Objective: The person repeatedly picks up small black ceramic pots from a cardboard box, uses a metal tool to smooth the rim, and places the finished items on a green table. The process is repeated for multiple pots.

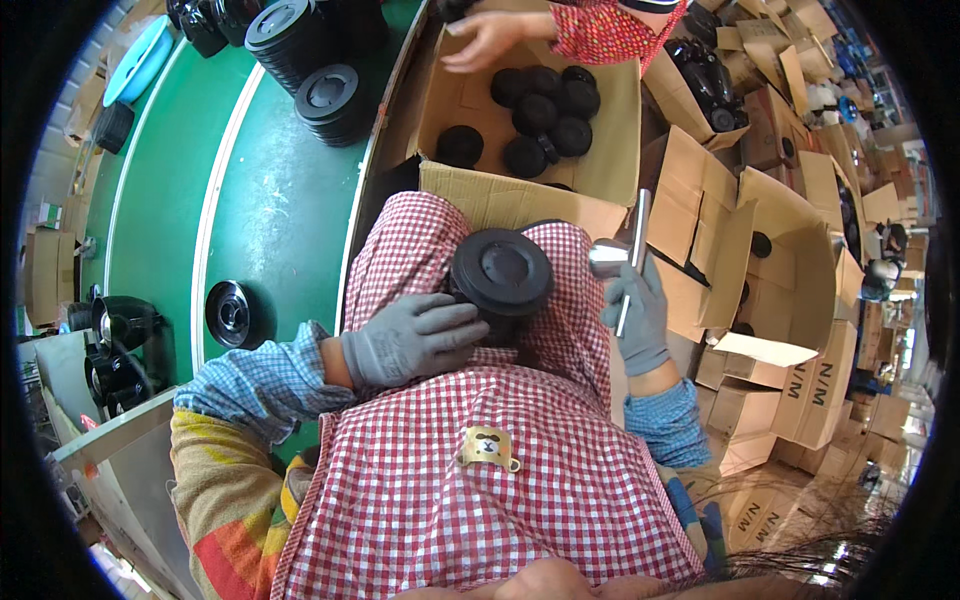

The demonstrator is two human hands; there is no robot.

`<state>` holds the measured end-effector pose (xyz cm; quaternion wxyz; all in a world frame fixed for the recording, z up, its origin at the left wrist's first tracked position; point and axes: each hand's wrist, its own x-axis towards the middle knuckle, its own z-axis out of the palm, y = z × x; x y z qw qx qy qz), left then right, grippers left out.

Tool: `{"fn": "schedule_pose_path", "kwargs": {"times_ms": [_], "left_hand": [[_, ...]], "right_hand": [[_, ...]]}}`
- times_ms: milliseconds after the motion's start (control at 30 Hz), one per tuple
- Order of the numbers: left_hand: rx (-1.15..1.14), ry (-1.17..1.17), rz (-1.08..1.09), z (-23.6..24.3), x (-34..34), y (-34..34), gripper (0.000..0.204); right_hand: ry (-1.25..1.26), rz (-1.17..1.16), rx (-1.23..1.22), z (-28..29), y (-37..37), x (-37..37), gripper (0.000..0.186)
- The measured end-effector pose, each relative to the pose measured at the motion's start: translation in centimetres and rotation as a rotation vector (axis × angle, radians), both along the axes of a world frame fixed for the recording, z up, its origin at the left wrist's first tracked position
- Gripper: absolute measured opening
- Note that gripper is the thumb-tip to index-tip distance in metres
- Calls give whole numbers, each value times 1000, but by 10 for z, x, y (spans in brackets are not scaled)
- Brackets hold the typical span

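Observation:
A round black piece with a flat lid [503, 268] rests in my lap, between the checked fabric over my legs. My gloved left hand [418, 335] grips its lower left side, fingers curved against it. To the right of it, my gloved right hand [640, 310] is closed on a shiny metal hammer-like tool [637, 225], held upright with a short cylindrical part pointing left. The underside of the black piece is hidden.
A green conveyor [275, 230] at left bears stacked black discs [328, 95] and a loose disc [230, 315]. A cardboard box [450, 190] ahead holds several black parts [560, 130]; another person's bare hand [490, 40] hangs over it. Cardboard boxes [790, 260] crowd the right.

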<state>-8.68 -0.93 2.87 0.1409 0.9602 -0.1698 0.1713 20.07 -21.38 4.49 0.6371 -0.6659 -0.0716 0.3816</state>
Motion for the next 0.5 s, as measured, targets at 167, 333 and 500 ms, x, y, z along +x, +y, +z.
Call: {"fn": "schedule_pose_path", "kwargs": {"times_ms": [167,333,500], "left_hand": [[41,153,15,-35,6,-15,20],[235,107,63,-55,7,-9,15],[233,248,170,-32,4,-15,4]], "right_hand": [[20,-3,27,-24,-19,-21,36],[138,-20,43,-32,-47,-23,49],[148,-91,75,-39,-67,-24,49]]}}
